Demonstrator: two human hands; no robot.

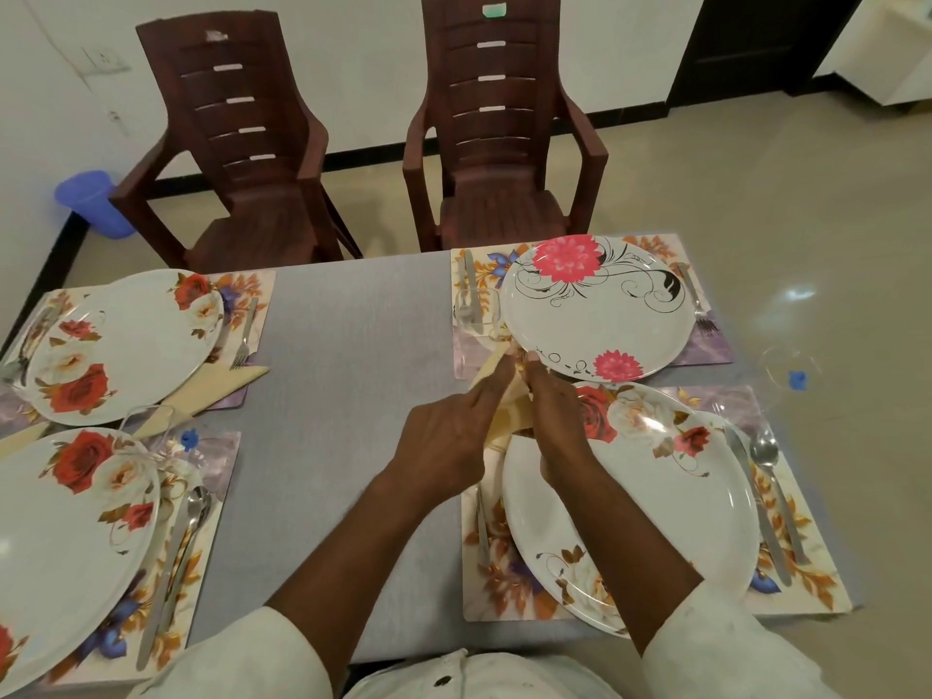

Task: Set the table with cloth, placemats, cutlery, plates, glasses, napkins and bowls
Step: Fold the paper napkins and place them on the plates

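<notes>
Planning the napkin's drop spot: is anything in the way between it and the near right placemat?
Yes. Both hands, left hand and right hand, hold the napkin above the rose plate, which covers most of the placemat; cutlery lines both sides.

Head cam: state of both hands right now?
Left hand: fingers curled round the pale yellow folded paper napkin, holding it.
Right hand: pinching the same napkin near its top.

Cloth (343,396): grey woven fabric, matt.
Plates (605,315): white, glossy, floral print.
Placemats (787,587): smooth, slight sheen.
Cutlery (766,456): polished metal.
Napkin (509,411): cream, matt paper or cloth, undetermined.
Chairs (494,143): brown moulded plastic.
Floor (781,194): glossy tile.
</notes>
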